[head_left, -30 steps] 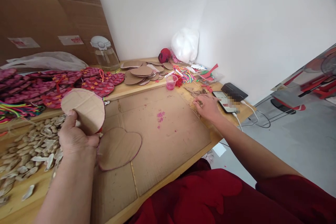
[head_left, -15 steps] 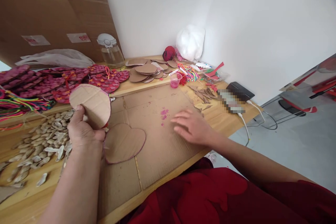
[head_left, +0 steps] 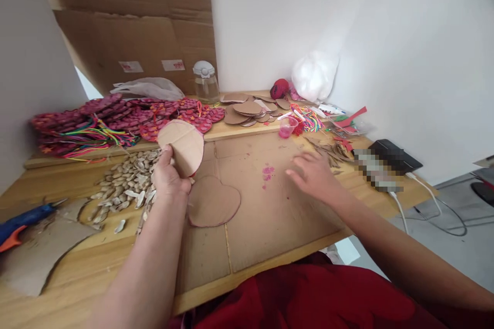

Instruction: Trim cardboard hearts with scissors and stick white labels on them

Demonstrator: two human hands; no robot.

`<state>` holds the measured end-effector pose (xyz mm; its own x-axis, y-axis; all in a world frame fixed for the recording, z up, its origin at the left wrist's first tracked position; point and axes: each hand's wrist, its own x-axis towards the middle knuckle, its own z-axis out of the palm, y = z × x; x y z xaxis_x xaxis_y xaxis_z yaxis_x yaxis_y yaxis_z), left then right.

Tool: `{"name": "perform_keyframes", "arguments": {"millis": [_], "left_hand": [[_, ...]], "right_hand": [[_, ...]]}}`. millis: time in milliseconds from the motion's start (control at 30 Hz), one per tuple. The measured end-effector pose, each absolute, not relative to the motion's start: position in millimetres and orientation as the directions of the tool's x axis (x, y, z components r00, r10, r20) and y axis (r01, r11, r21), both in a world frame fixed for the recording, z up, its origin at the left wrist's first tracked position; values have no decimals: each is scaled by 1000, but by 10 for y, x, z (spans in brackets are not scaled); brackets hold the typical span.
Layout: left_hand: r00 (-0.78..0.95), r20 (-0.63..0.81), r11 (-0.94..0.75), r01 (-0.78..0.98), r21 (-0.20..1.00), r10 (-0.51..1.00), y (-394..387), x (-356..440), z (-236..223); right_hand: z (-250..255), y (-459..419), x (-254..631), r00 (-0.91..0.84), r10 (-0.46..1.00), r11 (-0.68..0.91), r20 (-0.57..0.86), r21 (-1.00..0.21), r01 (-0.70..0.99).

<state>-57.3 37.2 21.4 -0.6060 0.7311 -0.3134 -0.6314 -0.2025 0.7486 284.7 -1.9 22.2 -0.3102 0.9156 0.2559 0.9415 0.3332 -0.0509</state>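
Note:
My left hand (head_left: 172,175) grips a rounded cardboard cutout (head_left: 184,146) by its lower left edge, thumb on the near face, tilted up above the table. Just right of and below it, a heart-shaped cardboard piece (head_left: 216,203) with a dark purple outline lies flat on a larger cardboard sheet (head_left: 266,231). My right hand (head_left: 314,177) hovers low over or rests on that sheet, which I cannot tell; it is empty, with fingers loosely spread. Pink smears (head_left: 267,171) mark the sheet to its left. Behind it stands a small clear cup (head_left: 287,127) with pink residue.
Peanut shells (head_left: 123,180) are heaped at left, near a blue glue gun (head_left: 27,221). Pink decorated pieces (head_left: 116,118), a bottle (head_left: 206,85), stacked cardboard cutouts (head_left: 249,109) and colored cords (head_left: 309,118) line the back. A black box (head_left: 395,157) with cables is at right.
My view has turned left, so everything sits further right and the glue gun now shows. My left hand still holds the cutout; my right hand stays empty over the sheet.

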Motion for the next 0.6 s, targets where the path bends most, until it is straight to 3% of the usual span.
{"name": "perform_keyframes", "arguments": {"millis": [100,200,367,600], "left_hand": [[-601,-319,-199,-638,744,733,370,-585,204],[-589,-318,-189,-641,744,743,369,-593,194],[-559,-330,-156,-651,742,760,368,-590,189],[-552,-335,-164,-667,727,764,392,-593,149]], "right_hand": [[189,-256,2217,-563,799,601,212,-262,755],[119,-449,1616,-708,670,737,221,-312,600],[37,-440,1165,-704,680,731,203,-260,631],[-20,41,1539,-687,701,706,189,-314,635]]}}
